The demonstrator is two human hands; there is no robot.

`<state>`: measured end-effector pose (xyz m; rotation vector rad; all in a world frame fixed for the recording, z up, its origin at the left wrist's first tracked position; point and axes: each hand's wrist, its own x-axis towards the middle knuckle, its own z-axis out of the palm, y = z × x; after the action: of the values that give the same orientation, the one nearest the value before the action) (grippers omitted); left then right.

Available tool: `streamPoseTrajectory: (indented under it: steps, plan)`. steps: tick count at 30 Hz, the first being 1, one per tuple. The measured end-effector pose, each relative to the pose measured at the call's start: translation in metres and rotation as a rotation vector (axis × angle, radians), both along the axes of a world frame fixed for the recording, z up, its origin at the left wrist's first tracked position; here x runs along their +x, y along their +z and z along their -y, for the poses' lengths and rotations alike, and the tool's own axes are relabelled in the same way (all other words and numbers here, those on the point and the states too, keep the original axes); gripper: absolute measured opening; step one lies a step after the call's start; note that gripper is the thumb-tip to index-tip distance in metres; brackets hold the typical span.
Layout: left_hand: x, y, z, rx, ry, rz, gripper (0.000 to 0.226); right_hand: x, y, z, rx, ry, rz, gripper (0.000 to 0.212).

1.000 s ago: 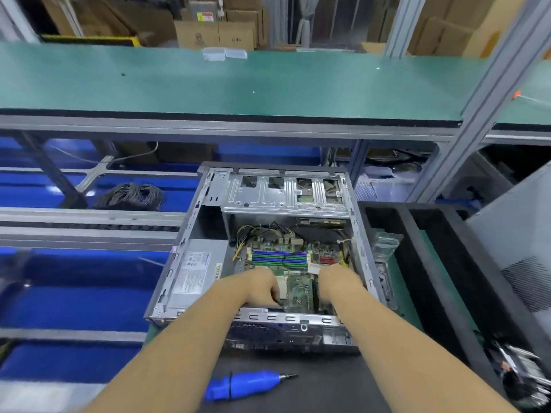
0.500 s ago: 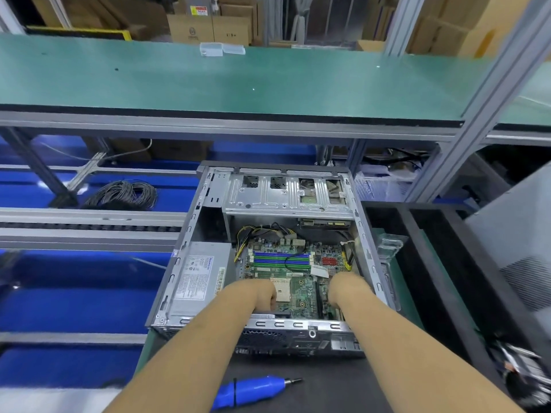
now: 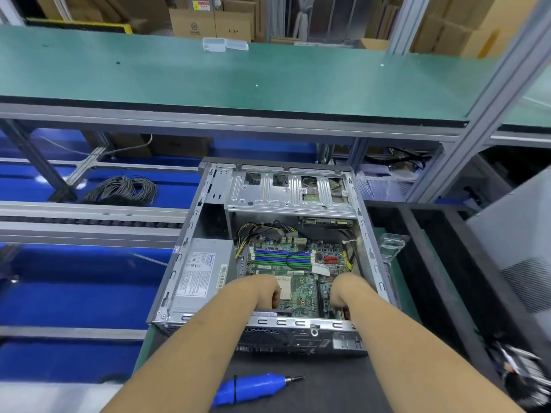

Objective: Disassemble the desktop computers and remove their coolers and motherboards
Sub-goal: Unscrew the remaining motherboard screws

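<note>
Computer case point(image 3: 190, 234) open at frame centre, cooler gone, socket bare. Motherboard point(image 3: 298, 263) not yet out; left hand point(image 3: 265, 292) and right hand point(image 3: 343, 290) curl on its near edge, grip unclear.

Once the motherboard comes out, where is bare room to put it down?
The green shelf above the case is mostly bare, save small clear boxes at its far edge. The dark mat right of the blue screwdriver is narrower. The right-hand tray holds parts.
</note>
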<state>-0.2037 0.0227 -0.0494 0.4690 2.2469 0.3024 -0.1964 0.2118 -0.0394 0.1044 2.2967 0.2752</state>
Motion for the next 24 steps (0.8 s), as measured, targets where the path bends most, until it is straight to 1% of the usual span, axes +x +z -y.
streamPoseTrajectory:
  steps: [7,13,15,17,19,20,21,22,23,24]
  plan:
    - [-0.0006,-0.0020,0.0017,-0.041,0.002,-0.007,0.032,-0.0008,-0.0020,-0.0014,-0.002,-0.013,-0.040,0.037]
    - [-0.0006,-0.0009,-0.0003,-0.075,0.001,0.001,0.028,-0.0021,-0.0037,0.0005,-0.038,-0.047,0.002,0.033]
    - [-0.0002,0.0000,-0.0013,-0.089,0.000,-0.001,0.024,-0.0026,-0.0032,0.0009,-0.035,-0.041,0.013,0.033]
    - [-0.0008,-0.0005,-0.0020,-0.122,0.049,-0.033,0.014,-0.0024,-0.0018,0.0005,-0.016,-0.024,0.017,0.034]
    - [-0.0022,0.0025,-0.0030,-0.145,0.165,-0.113,0.007,-0.0019,0.0001,0.0001,0.008,0.006,0.014,0.035]
    - [-0.0046,0.0015,-0.0023,-0.145,0.250,-0.161,0.028,-0.0013,0.0011,-0.0001,0.015,0.020,0.011,0.036]
    - [-0.0068,0.0010,-0.0026,-0.128,0.343,-0.164,0.052,-0.0008,0.0023,-0.0001,0.019,0.030,0.006,0.036]
    - [-0.0081,0.0002,-0.0029,-0.105,0.405,-0.145,0.068,-0.0004,0.0031,-0.0001,0.019,0.035,0.002,0.036]
    - [-0.0083,0.0018,-0.0034,-0.096,0.436,-0.117,0.076,-0.0005,0.0032,0.0002,0.015,0.037,0.000,0.036]
    - [-0.0094,0.0029,-0.0043,-0.115,0.434,-0.091,0.077,0.0000,0.0029,0.0003,0.008,0.033,0.001,0.036]
